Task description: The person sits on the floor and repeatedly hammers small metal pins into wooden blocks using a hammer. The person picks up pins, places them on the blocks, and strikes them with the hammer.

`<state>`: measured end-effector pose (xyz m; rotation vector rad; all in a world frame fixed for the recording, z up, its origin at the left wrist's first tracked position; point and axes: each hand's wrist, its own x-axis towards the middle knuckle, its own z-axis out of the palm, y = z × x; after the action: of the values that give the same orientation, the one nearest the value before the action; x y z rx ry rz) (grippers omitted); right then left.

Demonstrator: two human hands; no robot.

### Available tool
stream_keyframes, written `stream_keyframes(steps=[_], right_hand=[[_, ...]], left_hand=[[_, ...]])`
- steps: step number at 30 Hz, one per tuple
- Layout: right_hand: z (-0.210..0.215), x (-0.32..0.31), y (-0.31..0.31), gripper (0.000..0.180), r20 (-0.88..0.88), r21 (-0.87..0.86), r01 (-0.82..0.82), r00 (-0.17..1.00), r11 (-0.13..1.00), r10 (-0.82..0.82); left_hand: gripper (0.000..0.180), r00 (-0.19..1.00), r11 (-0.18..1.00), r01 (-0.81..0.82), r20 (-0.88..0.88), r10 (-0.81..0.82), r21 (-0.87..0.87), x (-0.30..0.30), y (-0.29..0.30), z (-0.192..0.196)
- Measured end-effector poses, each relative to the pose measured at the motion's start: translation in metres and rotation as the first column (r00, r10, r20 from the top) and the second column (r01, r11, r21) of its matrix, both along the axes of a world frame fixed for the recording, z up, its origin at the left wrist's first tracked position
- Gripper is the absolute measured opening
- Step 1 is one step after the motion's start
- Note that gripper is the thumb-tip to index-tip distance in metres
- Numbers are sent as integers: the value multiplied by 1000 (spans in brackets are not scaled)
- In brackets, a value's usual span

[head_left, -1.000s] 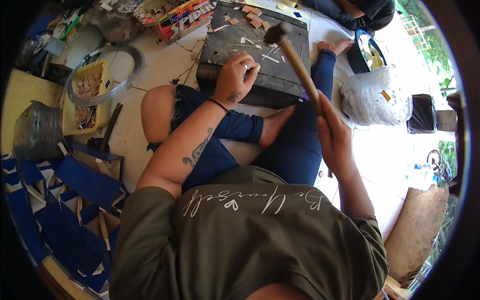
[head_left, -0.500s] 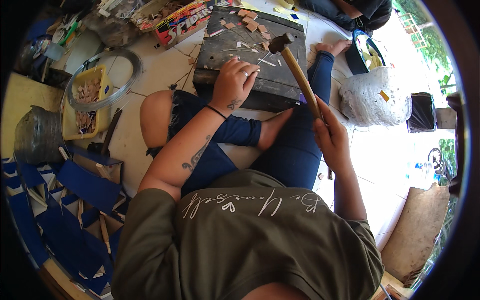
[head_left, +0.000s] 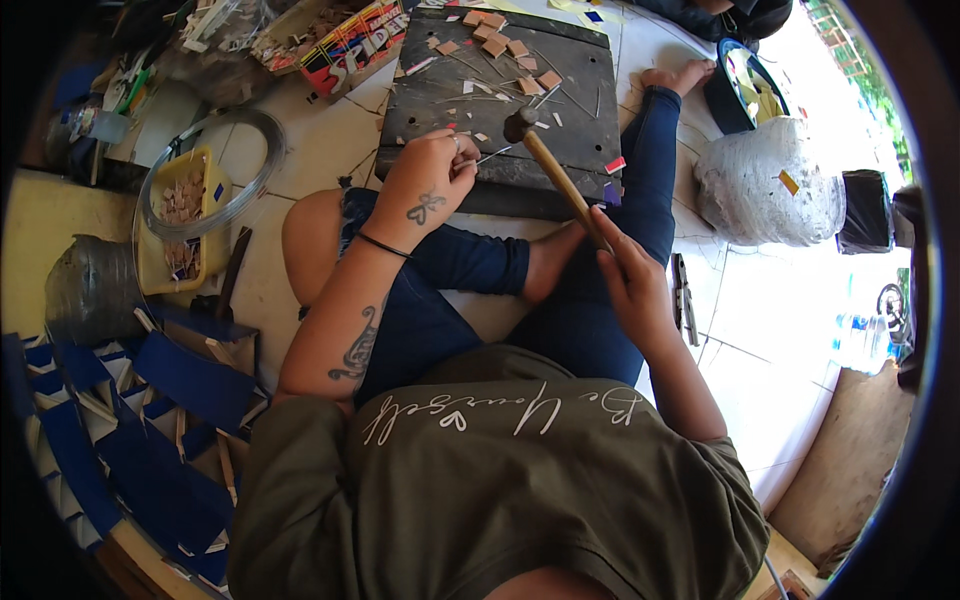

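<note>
The left hand (head_left: 432,172) is over the near edge of a low, black, box-shaped tabletop (head_left: 430,110), its thumb and fingers pinched around one thin, straight, silver-coloured wire (head_left: 490,157) that points up and to the right. The right hand (head_left: 636,283) has its fingers wrapped around the lower wooden handle of one hammer with a dark metal head (head_left: 570,184). The hammer head is over the tabletop, near the tip of the wire; whether it touches anything cannot be told.

About nine small, flat, brown squares (head_left: 495,45) lie toward the far side of the tabletop, some overlapping, among several loose thin wires and pale scraps too small to count surely. At its right edge are one red-and-white strip (head_left: 614,164) and one small purple piece (head_left: 611,192).

On the left are one coil of silvery wire (head_left: 280,150), lying partly over one yellow rectangular plastic basket (head_left: 211,262) of brown pieces, and a heap of dark-blue panelled pieces (head_left: 195,375), too overlapped to count. One printed, colourful carton (head_left: 355,58) stands beyond. On the right are one dark round tub (head_left: 727,112) holding yellow pieces, one large bundle wrapped in clear plastic (head_left: 765,205) and one black package (head_left: 865,213).
</note>
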<state>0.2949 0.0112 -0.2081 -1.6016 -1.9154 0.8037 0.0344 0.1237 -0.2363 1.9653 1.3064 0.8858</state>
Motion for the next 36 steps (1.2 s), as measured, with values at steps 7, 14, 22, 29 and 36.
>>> stream_keyframes(steps=[7, 14, 22, 29, 36], right_hand=[[-11, -1, 0, 52, 62, 100, -17, 998, 995, 11], [-4, 0, -2, 48, 78, 3, -28, 997, 1000, 28], [2, -2, -2, 53, 68, 82, -27, 997, 996, 21], [4, 0, 1, 53, 49, 90, -84, 996, 992, 80], [1, 0, -3, 51, 60, 104, -25, 998, 994, 18]], left_hand=[[9, 1000, 1000, 14, -17, -14, -15, -2, 3, -1], [6, 1000, 1000, 13, -10, -13, -2, 0, 4, 1], [7, 1000, 1000, 12, -23, -12, 4, 1, 4, -1], [7, 1000, 1000, 16, -23, -15, 14, 2, 5, -1], [6, 999, 999, 27, -20, -26, 38, 1, 6, -4]])
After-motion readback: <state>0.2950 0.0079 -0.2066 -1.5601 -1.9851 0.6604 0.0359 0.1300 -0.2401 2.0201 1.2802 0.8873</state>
